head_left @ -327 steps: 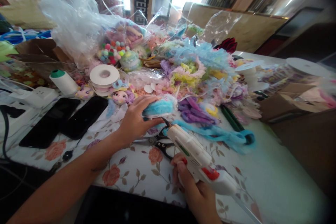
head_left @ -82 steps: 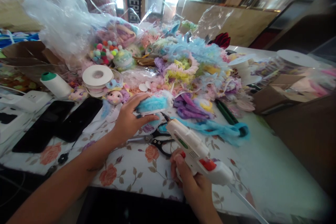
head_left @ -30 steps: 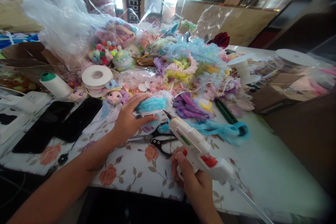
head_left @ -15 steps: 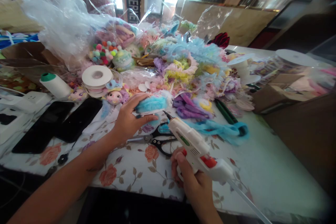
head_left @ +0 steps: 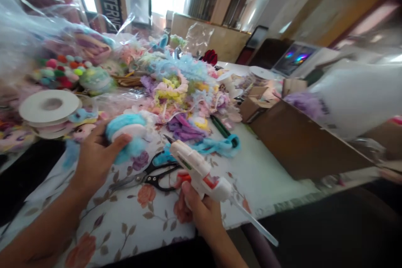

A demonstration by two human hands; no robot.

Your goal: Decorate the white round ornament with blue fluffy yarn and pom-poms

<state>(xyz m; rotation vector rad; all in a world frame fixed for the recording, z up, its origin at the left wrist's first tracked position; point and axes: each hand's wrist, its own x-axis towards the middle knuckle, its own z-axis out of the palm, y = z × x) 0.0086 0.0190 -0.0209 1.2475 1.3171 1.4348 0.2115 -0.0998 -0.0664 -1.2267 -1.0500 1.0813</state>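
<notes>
My left hand (head_left: pixel 97 155) is closed on a fluffy blue piece (head_left: pixel 127 123) with a white pad on its near side, thumb pressing against the pad. In my right hand (head_left: pixel 201 209) is a white glue gun (head_left: pixel 194 163) with a red trigger, and a clear glue stick (head_left: pixel 256 222) pokes from its back end. The dark nozzle points up and left, apart from the blue piece. Below it lie black-handled scissors (head_left: pixel 153 180) on the flowered tablecloth (head_left: pixel 125 234). A blue fuzzy strip (head_left: pixel 216 144) is stretched out beyond the gun.
A heap of pastel ruffled trims (head_left: pixel 179 75) fills the back. To the left stands a white ribbon spool (head_left: pixel 50 109), with a dark phone (head_left: pixel 34 171) in front. Purple fabric (head_left: pixel 185 127) and green sticks (head_left: pixel 221 127) lie mid-table. A cardboard box (head_left: pixel 301 138) stands right.
The camera has swung to the right, bringing more of the box into view. My left hand has turned the blue piece so its white pad shows, and the nozzle is farther from it.
</notes>
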